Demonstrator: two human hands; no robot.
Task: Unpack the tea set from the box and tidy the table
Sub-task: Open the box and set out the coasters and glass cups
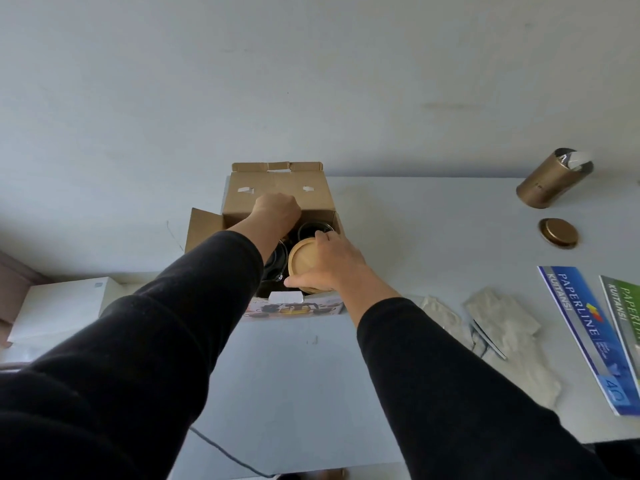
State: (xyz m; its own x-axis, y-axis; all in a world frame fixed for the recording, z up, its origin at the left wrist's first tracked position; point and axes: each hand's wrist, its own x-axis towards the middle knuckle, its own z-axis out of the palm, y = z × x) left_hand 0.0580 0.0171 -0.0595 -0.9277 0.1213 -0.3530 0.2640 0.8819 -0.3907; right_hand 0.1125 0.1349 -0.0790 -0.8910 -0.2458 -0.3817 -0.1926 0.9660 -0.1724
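Note:
An open cardboard box [277,188] stands on the white table [284,375], flaps up. Inside it are dark glass cups [311,228] and a round wooden lid [300,259]. My right hand [329,263] grips the wooden lid by its rim, thumb at the near edge and fingers over the far edge. My left hand [275,213] reaches down into the back left of the box with curled fingers. What the left hand holds is hidden by the hand and the box wall.
A gold tin [550,178] lies on its side at the back right, its gold cap [558,232] beside it. Crumpled white wrapping [502,330] and two receipt books [588,337] lie at the right. A white box [65,299] sits left. A cable [225,452] runs near the front edge.

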